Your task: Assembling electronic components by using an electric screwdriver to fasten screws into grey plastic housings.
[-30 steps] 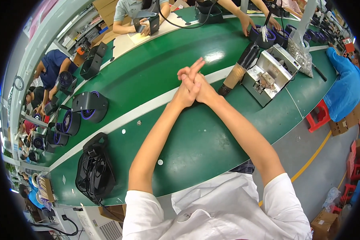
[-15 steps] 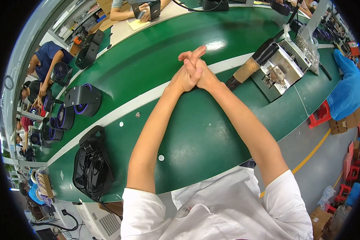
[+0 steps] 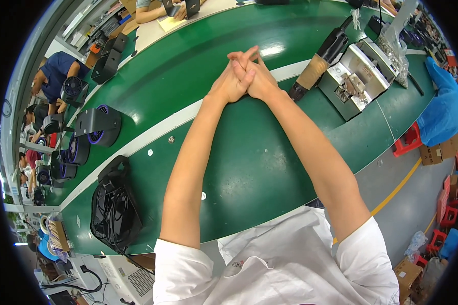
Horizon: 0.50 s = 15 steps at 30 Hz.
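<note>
My left hand (image 3: 228, 85) and my right hand (image 3: 258, 81) are clasped together over the green workbench (image 3: 249, 152), fingers laced and the thumbs crossing. No tool or part shows in either hand. Just right of my right hand a power screwdriver (image 3: 313, 71) with a tan-wrapped grip and black body lies slanted, its tip toward my forearm. Beside it stands an open metal box-like fixture (image 3: 348, 84) with small metal parts inside. A clear bag (image 3: 394, 56) of small parts is behind the fixture.
A black case with coiled cables (image 3: 117, 211) lies at the left. Beyond the white strip, on the green belt, stand several dark fans with purple rings (image 3: 104, 126). Another person's arm (image 3: 152, 14) is across the bench. Blue cloth (image 3: 440, 112) hangs over a red stool at right.
My clasped hands have shifted slightly up and to the left in view, still joined. The bench scene has shifted slightly, and the person across the bench has moved a black part.
</note>
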{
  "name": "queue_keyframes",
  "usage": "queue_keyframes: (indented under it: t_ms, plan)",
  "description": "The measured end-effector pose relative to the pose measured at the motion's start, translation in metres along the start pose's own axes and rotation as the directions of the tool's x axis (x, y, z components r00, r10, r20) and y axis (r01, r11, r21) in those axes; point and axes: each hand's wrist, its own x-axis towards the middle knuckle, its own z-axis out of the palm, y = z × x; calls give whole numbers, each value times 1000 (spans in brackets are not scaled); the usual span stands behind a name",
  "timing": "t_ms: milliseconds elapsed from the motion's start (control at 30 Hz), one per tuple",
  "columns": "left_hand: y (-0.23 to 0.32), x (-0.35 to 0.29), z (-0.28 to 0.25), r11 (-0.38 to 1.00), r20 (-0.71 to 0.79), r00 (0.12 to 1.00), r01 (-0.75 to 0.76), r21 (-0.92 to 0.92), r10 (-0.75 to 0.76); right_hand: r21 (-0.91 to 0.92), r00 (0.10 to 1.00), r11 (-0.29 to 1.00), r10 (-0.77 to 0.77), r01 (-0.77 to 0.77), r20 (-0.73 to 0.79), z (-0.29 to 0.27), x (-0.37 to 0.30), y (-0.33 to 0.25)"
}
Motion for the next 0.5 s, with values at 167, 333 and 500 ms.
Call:
queue_keyframes:
  t_ms: [167, 333, 500]
  plan:
    - [9, 3, -3, 985, 15, 999, 47, -166, -46, -146, 997, 987, 61, -67, -49, 10, 3, 4]
    - [7, 1, -5, 996, 22, 999, 30, -89, -28, -241, 997, 968, 71, -67, 6, 6, 3, 0]
    - [7, 3, -5, 994, 61, 998, -2, 109, -4, -397, 995, 914, 100, -90, 3, 5, 0, 6]
